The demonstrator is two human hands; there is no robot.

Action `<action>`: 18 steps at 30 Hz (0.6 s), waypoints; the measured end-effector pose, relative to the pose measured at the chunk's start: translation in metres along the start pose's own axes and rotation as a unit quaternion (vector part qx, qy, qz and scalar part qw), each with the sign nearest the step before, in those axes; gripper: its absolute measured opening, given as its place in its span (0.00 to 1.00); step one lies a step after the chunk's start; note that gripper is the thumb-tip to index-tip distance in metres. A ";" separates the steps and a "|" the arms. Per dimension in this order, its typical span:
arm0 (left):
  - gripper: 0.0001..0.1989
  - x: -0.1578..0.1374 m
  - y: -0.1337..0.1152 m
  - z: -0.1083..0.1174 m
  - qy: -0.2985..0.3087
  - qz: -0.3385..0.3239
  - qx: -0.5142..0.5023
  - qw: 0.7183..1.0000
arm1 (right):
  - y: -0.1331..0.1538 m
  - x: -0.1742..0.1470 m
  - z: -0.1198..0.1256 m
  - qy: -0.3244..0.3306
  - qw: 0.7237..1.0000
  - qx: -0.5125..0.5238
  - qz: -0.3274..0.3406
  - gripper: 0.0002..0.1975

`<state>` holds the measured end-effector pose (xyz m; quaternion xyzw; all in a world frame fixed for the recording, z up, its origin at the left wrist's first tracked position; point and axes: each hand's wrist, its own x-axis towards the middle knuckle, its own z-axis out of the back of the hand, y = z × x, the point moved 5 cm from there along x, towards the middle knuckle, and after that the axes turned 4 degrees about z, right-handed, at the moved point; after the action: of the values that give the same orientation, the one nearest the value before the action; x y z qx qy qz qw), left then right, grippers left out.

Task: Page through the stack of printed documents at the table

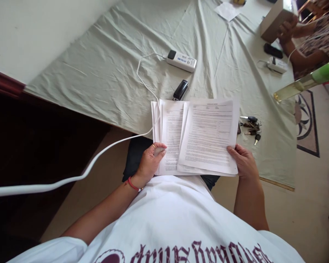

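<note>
Printed sheets of paper (208,138) overlap in a loose, fanned stack at the table's front edge, close to my body. My left hand (150,159) grips the left edge of the stack, thumb on top. At the right edge, my right hand (244,160) pinches the upper sheets between thumb and fingers. A black stapler (180,90) lies just beyond the papers' top edge. A bunch of keys (252,128) rests to the right of the sheets. Part of a dark object shows beside the papers' right edge, mostly hidden.
A white power bank (181,61) with a white cable (106,149) lies on the cloth-covered table (98,80). At the right, a green-capped bottle (301,83) lies near another white device (276,65). Another person's hands (286,31) hold a box (276,20).
</note>
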<state>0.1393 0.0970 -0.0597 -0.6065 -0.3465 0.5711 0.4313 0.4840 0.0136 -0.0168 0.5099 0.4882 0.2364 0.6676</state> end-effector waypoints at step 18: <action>0.18 0.004 0.005 -0.015 0.078 0.068 -0.071 0.992 | -0.014 -0.001 -0.032 0.089 0.996 0.007 -0.022 0.20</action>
<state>0.1538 0.0966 -0.0659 -0.7003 -0.3093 0.5239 0.3734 0.4522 0.0218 -0.0296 0.4806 0.5588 0.2626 0.6228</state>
